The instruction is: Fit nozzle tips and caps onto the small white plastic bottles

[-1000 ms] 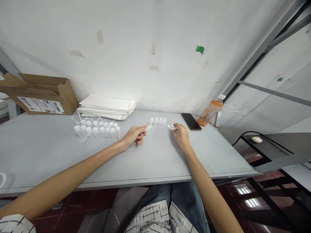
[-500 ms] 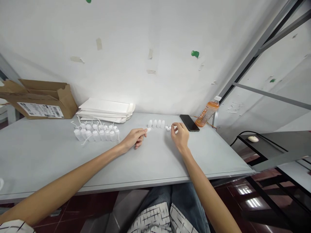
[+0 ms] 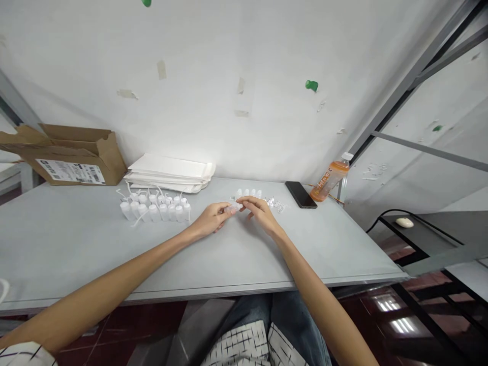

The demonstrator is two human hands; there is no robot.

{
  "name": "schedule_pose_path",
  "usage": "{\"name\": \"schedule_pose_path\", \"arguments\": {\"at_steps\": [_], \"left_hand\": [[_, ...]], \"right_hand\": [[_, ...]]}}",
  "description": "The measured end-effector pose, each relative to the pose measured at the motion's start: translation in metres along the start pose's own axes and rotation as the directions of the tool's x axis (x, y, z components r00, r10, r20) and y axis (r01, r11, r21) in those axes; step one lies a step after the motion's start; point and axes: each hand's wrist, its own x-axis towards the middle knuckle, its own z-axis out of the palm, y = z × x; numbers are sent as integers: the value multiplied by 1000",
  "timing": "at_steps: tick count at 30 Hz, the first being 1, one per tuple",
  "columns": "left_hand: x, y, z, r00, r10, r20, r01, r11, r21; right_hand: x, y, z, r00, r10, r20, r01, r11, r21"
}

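Observation:
My left hand [image 3: 209,221] grips a small translucent white bottle [image 3: 232,207] between thumb and fingers, lying sideways just above the table. At the bottle's right end, my right hand [image 3: 260,212] is closed in a pinch on a small white piece, mostly covered by the fingers. Behind the right hand stands a short row of similar white bottles [image 3: 252,193], partly hidden. Small white pieces [image 3: 271,203] and a cluster of clear bits [image 3: 280,207] lie just right of it. To the left, several white bottles [image 3: 153,212] with thin white tubes stand in two rows.
An open cardboard box [image 3: 82,157] and a stack of white flat sheets [image 3: 171,170] stand at the back left. A black phone [image 3: 301,194] and an orange drink bottle [image 3: 331,178] are at the back right. The grey table [image 3: 236,262] has its front edge near my lap.
My right hand has moved left from the small white pieces to the bottle in my left hand, and the two hands now meet. The view has shifted slightly.

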Motion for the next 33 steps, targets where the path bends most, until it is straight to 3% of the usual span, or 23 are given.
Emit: {"name": "schedule_pose_path", "arguments": {"at_steps": [7,12,17,22,26,33], "left_hand": [[-1,1,3,995,81,-57,-72,987,145],[1,-5,2,988,126,-88,-106,973,206],[2,-10,4,952,266,-151,-177,881,439],[-1,-10,5,947,297,-125,-180,810,558],[-2,-8,6,946,295,-134,-169,802,573],[-2,1,9,957,257,-136,-165,865,473]], "right_hand": [[-6,6,5,983,-40,-178,34,999,-37],[-5,2,9,975,-3,-222,1,1000,-8],[-8,0,9,962,36,-270,-32,999,22],[-7,7,10,947,95,-308,-65,992,107],[-7,9,11,932,124,-342,-77,986,146],[-7,11,11,897,89,-434,-43,992,115]]}}
